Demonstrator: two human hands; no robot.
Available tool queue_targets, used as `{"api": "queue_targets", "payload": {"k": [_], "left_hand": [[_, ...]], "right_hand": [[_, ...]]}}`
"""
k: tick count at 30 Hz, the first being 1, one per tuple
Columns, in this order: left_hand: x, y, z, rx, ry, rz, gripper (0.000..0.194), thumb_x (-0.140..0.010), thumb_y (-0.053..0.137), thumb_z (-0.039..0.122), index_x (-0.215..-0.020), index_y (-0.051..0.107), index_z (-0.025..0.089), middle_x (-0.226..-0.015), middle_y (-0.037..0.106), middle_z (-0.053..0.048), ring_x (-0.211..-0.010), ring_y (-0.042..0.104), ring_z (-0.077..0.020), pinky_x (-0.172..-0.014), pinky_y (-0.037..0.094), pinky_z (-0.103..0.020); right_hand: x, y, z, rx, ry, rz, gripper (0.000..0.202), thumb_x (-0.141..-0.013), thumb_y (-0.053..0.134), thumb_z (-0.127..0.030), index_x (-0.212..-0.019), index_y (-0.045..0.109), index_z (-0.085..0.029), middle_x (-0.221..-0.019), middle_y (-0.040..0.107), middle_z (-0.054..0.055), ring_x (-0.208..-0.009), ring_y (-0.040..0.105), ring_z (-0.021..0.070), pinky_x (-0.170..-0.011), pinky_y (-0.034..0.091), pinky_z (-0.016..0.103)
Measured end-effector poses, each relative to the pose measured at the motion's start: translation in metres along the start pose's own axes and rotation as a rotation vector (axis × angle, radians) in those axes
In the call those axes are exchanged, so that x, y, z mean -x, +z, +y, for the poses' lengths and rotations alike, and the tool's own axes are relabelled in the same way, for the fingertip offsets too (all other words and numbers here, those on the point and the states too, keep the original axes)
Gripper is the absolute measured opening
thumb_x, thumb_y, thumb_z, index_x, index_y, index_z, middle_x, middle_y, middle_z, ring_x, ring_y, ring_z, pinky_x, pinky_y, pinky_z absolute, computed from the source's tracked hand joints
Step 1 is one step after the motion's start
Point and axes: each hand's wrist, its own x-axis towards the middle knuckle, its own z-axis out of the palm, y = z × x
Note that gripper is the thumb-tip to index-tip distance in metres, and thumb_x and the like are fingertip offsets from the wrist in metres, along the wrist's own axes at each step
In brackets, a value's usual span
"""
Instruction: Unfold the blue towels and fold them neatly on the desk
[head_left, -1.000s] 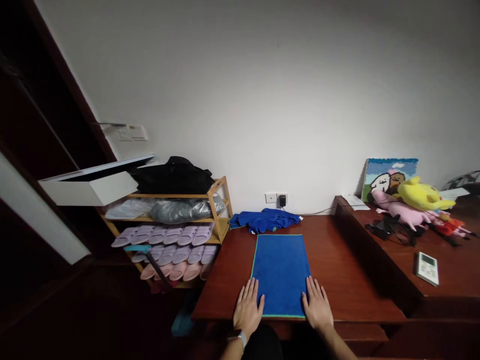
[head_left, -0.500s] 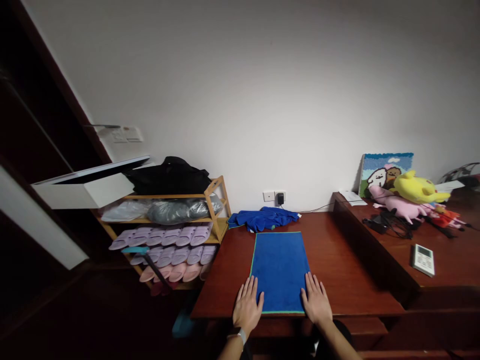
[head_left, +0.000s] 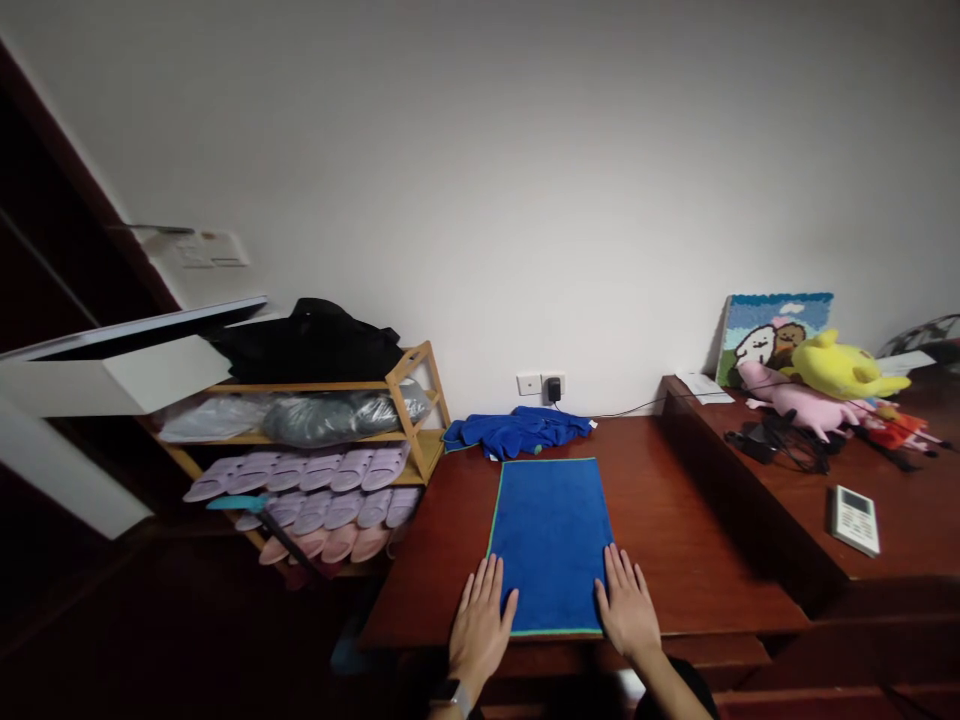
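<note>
At the near end, a watch with a pale band [head_left: 452,692] sits on the left wrist. The left hand [head_left: 478,625] lies palm down with its fingers extended along one long side of a flat, rectangular, royal-blue cloth with thin green edging [head_left: 551,535]. The right hand [head_left: 628,610] lies likewise along the opposite side. Both are unclenched and grip nothing; how hard they press cannot be told. The cloth is between the hands and reaches out past the fingertips, its near edge close to the front of the glossy reddish-brown wooden table [head_left: 694,560].

To keep the cloth smooth, light and equal pressure outward from its middle would serve best; pushing both sides inward could ruck it. Green edging shows to the left but not beside the right hand, which suggests a fold there, so that side deserves a gentle touch. Keeping the near edge parallel to the table front would help it stay square.

Beyond the fingertips, just past the cloth's far edge, lies a crumpled heap of similar blue fabric [head_left: 517,433]. Farther still, a black plug-in adapter [head_left: 553,390] sits in a white wall socket plate.
</note>
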Motion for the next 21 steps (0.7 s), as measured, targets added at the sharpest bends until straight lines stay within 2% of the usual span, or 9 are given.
{"api": "queue_targets", "payload": {"k": [6, 9, 17, 21], "left_hand": [[0.005, 0.011, -0.005, 0.021, -0.014, -0.027, 0.074, -0.104, 0.037, 0.053, -0.164, 0.003, 0.026, -0.167, 0.030, -0.003, -0.153, 0.031, -0.0273, -0.125, 0.030, -0.051], [0.007, 0.010, -0.005, 0.026, -0.018, -0.051, 0.076, -0.103, 0.037, 0.052, -0.164, -0.002, 0.027, -0.168, 0.027, -0.002, -0.154, 0.029, -0.0267, -0.125, 0.031, -0.050], [-0.003, -0.007, -0.002, 0.034, -0.033, -0.113, 0.073, -0.105, 0.034, 0.050, -0.163, -0.004, 0.026, -0.168, 0.029, -0.003, -0.152, 0.034, -0.0265, -0.123, 0.032, -0.049], [0.003, -0.004, -0.004, 0.004, -0.004, -0.058, 0.074, -0.105, 0.034, 0.051, -0.163, -0.004, 0.025, -0.168, 0.030, -0.004, -0.151, 0.036, -0.0258, -0.122, 0.035, -0.048]], "right_hand": [[-0.001, 0.008, 0.004, 0.005, 0.001, -0.013, 0.072, -0.101, 0.014, -0.058, -0.162, 0.018, -0.019, -0.169, 0.014, -0.004, -0.158, 0.011, 0.0221, -0.130, 0.010, 0.043], [-0.001, 0.012, 0.006, 0.013, 0.005, -0.018, 0.073, -0.101, 0.014, -0.060, -0.162, 0.018, -0.019, -0.169, 0.013, -0.004, -0.158, 0.010, 0.0230, -0.130, 0.008, 0.044], [-0.004, -0.009, -0.008, 0.037, 0.039, -0.111, 0.072, -0.101, 0.018, -0.054, -0.162, 0.020, -0.017, -0.169, 0.014, -0.003, -0.158, 0.010, 0.0235, -0.130, 0.011, 0.046], [-0.002, -0.007, -0.006, 0.035, 0.034, -0.075, 0.072, -0.100, 0.018, -0.055, -0.162, 0.021, -0.018, -0.169, 0.015, -0.003, -0.158, 0.012, 0.0235, -0.129, 0.010, 0.046]]}}
